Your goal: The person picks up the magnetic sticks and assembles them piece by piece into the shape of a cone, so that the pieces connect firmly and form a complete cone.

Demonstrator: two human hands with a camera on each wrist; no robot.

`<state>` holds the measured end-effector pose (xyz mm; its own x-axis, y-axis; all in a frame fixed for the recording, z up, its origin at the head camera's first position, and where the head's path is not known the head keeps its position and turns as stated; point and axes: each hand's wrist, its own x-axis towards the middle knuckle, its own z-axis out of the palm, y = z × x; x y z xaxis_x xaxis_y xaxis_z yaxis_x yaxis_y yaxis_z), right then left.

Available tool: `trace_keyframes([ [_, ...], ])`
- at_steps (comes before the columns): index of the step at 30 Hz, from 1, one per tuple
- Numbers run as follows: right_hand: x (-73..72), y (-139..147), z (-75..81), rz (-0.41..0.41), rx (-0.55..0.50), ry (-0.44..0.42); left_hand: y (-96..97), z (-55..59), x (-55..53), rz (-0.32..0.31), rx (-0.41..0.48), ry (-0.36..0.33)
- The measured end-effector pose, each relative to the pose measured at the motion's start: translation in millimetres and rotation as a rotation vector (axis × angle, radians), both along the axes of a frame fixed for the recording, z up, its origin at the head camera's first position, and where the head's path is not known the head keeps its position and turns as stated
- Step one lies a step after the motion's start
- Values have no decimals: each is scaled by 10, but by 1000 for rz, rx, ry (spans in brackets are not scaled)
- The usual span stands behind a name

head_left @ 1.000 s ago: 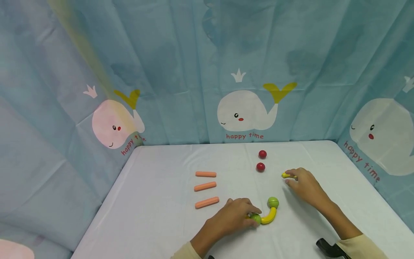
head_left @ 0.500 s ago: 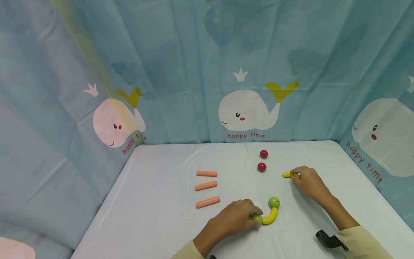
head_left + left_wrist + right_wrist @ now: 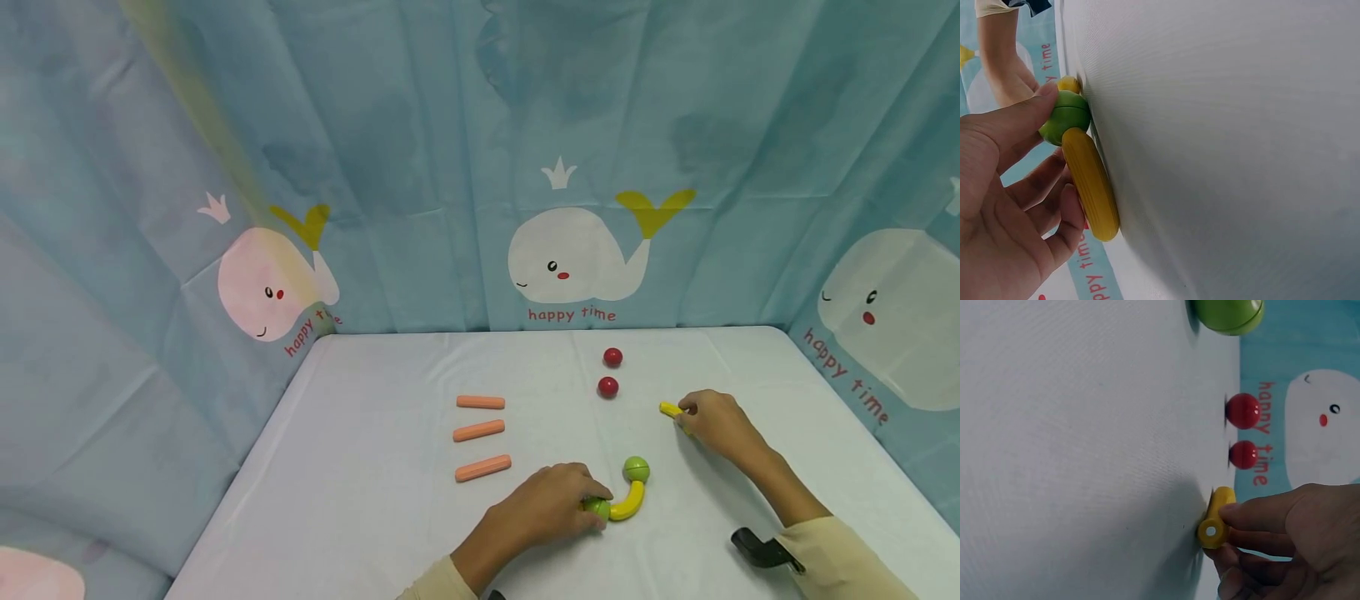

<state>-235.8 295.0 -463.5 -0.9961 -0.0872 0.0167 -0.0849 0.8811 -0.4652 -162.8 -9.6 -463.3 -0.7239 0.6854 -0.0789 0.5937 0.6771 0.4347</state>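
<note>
My left hand pinches a green ball with a seam round it, between thumb and fingers. A curved yellow banana-shaped piece runs from that ball up to a second green ball. In the left wrist view another yellow, ridged piece extends from the held ball past my fingertips; the head view hides it under the hand. Farther right, my right hand pinches a yellow banana-shaped piece low over the white cloth, its end with a pale dot showing in the right wrist view.
Two red balls lie toward the back, left of my right hand. Several orange sausage-like sticks lie in a column left of centre. A whale-printed blue curtain hangs behind the white-covered table.
The yellow piece in my right hand has turned, so its visible end now slants down toward the hand. That hand shifted slightly right. My left hand stays on the green ball.
</note>
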Motion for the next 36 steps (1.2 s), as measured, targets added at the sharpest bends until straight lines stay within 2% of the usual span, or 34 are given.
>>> trace_keyframes([
  [6, 20, -12, 13, -9, -13, -24, 2, 13, 3, -15, 4, -2],
  [12, 62, -117, 56, -7, -46, -27, -3, 12, 0, -4, 2, -20],
  [23, 170, -353, 107, 2, -147, -57, -4, 6, -9, -13, 9, -29],
  [36, 236, -528, 58, -9, -202, -116, 13, 4, -11, -18, 4, -14],
])
